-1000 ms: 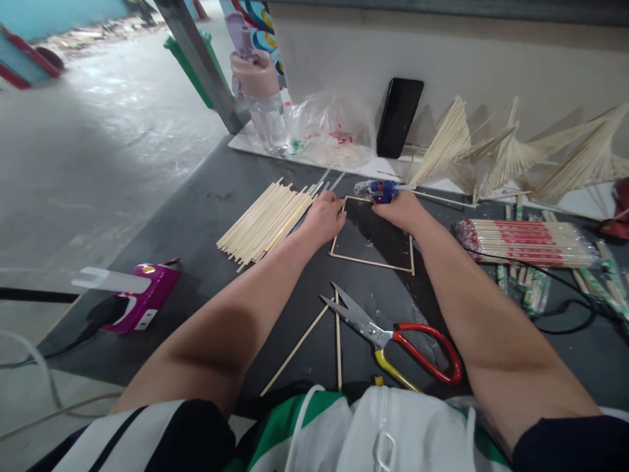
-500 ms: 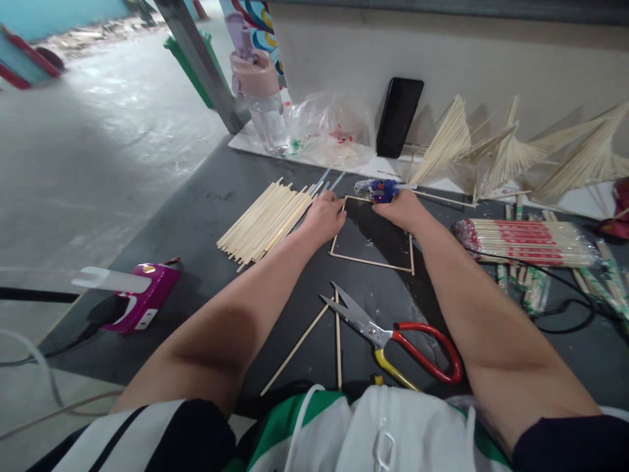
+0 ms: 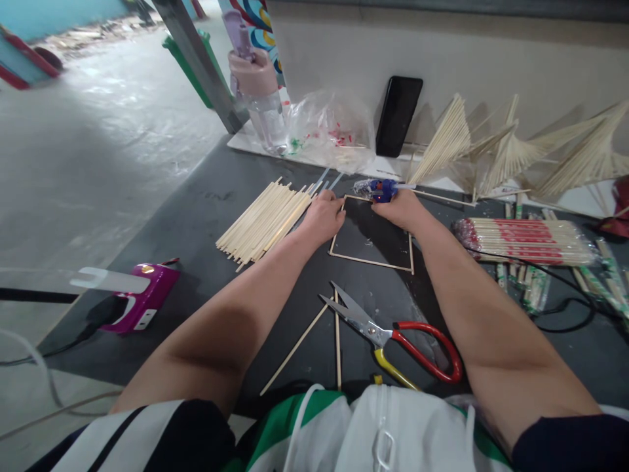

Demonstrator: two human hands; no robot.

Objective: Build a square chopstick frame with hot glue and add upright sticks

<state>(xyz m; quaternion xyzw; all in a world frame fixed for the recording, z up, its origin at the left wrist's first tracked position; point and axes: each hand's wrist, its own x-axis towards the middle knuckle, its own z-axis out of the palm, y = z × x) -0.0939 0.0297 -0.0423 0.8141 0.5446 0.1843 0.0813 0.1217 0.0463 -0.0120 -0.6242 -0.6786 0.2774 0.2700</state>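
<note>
My left hand is closed at the far left corner of a square frame of thin wooden sticks, its fingertips pressed on the stick there. The frame lies flat on the dark table. In my right hand is a blue hot glue gun, held above the frame's far right side with its nozzle end pointing left. Part of the frame's far edge and right side is hidden behind that hand. A bundle of loose wooden sticks lies just left of my left hand, near some clear glue sticks.
Open scissors lie over two sticks close to me. A magenta power adapter sits at left. Behind are a water bottle, plastic bag, phone and twisted stick models. Wrapped chopsticks lie right.
Both hands stay in practically the same place, with the glue gun and the frame still. The whole view has shifted very slightly.
</note>
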